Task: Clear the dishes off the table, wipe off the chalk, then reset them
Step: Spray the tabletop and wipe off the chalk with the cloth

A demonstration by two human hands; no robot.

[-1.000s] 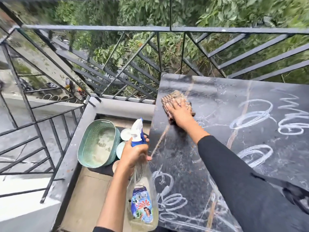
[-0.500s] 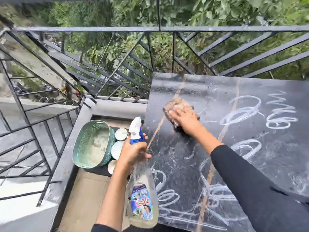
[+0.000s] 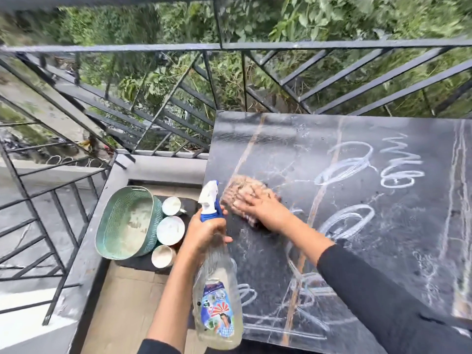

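Observation:
A black marble table carries white chalk scribbles across its middle and right. My right hand presses flat on a brown checked cloth near the table's left edge; both are motion-blurred. My left hand grips the neck of a clear spray bottle with a blue-and-white trigger head, held beside the table's left edge. On the floor to the left sit a green oval basket and white cups and bowls.
A black metal railing runs behind and to the left of the table, with green foliage beyond. A grey concrete ledge borders the tiled balcony floor below the dishes.
My right hand has slid the cloth from the table's far left corner toward me along the left edge, leaving a wiped streak. My left hand keeps holding the spray bottle.

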